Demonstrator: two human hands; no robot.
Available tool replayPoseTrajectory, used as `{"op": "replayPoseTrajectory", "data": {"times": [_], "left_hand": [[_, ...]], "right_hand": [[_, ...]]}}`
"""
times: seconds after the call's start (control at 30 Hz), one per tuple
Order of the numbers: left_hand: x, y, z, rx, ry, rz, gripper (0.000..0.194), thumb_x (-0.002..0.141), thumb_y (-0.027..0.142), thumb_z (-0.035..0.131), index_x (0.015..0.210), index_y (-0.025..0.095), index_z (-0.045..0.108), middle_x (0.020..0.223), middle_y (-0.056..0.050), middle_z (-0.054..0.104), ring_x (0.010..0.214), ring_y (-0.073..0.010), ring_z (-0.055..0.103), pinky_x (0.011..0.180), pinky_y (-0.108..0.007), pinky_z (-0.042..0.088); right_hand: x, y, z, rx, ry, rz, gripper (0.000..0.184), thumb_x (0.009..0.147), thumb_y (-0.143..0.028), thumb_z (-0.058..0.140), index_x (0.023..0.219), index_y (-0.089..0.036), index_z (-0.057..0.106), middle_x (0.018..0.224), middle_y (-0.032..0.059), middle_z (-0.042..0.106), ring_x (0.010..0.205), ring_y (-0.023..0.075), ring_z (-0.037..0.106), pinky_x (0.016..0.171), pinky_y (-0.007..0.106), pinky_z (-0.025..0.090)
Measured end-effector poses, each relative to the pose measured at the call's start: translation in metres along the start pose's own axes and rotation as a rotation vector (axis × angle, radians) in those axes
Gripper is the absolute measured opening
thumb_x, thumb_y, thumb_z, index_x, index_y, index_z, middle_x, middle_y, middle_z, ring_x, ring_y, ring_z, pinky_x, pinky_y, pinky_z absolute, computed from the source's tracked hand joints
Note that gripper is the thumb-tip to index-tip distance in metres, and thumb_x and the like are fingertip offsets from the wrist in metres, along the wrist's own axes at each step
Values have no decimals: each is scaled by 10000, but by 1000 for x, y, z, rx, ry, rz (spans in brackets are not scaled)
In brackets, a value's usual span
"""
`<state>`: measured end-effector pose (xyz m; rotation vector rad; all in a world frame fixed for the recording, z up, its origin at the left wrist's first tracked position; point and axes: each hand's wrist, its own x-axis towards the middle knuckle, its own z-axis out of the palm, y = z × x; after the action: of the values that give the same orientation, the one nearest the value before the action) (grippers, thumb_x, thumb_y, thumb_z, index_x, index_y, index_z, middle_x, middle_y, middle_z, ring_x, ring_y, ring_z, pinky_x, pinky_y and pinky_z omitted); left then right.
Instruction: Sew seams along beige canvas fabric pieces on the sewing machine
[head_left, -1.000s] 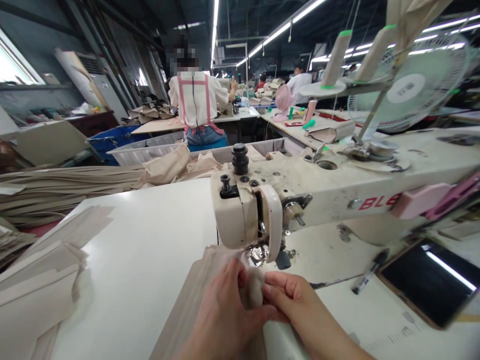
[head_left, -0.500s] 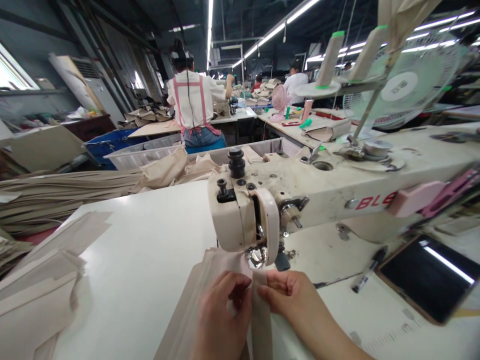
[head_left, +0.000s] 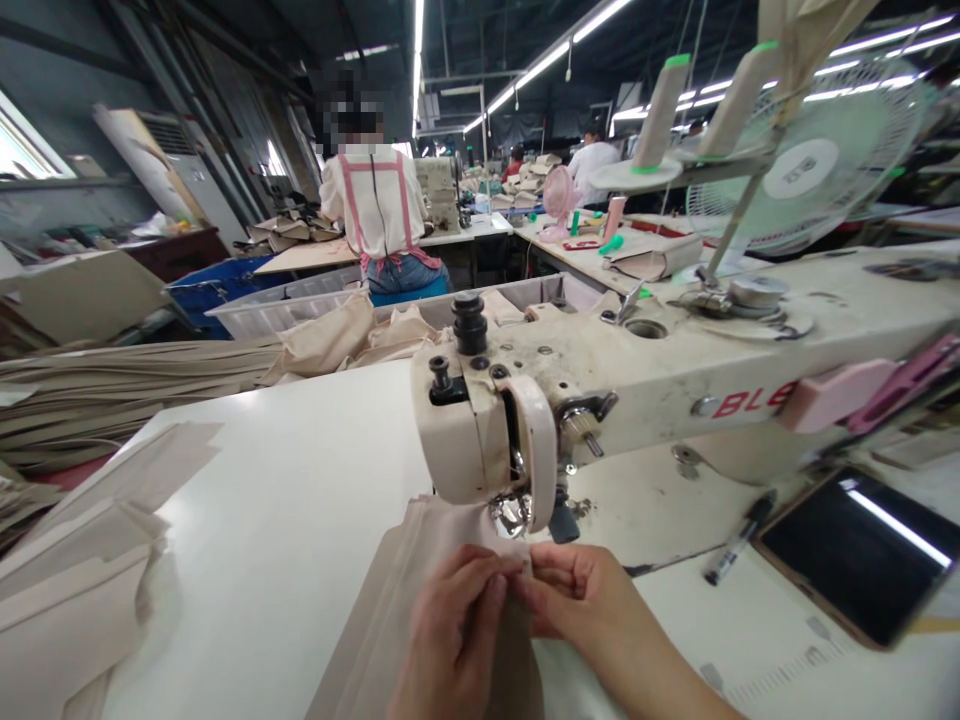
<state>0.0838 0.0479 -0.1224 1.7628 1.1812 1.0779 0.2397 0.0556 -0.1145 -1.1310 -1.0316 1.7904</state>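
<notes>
A beige fabric piece (head_left: 375, 610) lies on the white table, its far end beneath the head of a sewing machine (head_left: 465, 440). Close in front of the presser foot (head_left: 511, 512), my left hand (head_left: 457, 625) pinches the fabric's right edge between thumb and fingers. My right hand (head_left: 581, 595) grips that same edge from the right, its fingertips meeting those of the left. The fingers partly hide the folded edge between them.
Cut fabric pieces (head_left: 82, 590) lie at the left, with stacked strips (head_left: 135, 390) behind. A marker (head_left: 739, 540) and a dark-screened tablet (head_left: 862, 555) rest on the right. Thread cones (head_left: 660, 120) stand above the machine. A person (head_left: 379, 205) sits ahead, beyond a grey bin (head_left: 285, 305).
My left hand has moved right, up against my right fingertips, and now pinches the edge. The strip that hung at the edge is covered. The person ahead has lowered an arm.
</notes>
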Motion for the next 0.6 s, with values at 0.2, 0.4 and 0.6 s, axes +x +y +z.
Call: {"op": "replayPoseTrajectory", "data": {"times": [0.2,0.4,0.6], "left_hand": [[41,2,-23,159,-270,-173,115,854,189,528,863,213,639,790,-1,653,748,-157,631,701,-237,477],[53,3,-25,155,-297,-369,131,802,200,515,672,209,532,432,76,477,360,-110,473,364,-171,326],[56,12,-18,260,-144,-423,227,753,141,507,534,198,512,383,55,487,323,-108,452,366,-186,325]], "right_hand": [[8,6,-3,-83,25,-26,122,752,-248,668,841,-188,725,622,-41,673,598,136,646,554,207,494],[-1,26,6,-153,126,-102,387,680,-202,669,1066,-211,642,701,-32,668,583,153,641,529,231,468],[-3,35,8,-143,160,-48,322,676,-269,637,974,-167,705,534,-69,491,481,121,536,459,213,382]]}}
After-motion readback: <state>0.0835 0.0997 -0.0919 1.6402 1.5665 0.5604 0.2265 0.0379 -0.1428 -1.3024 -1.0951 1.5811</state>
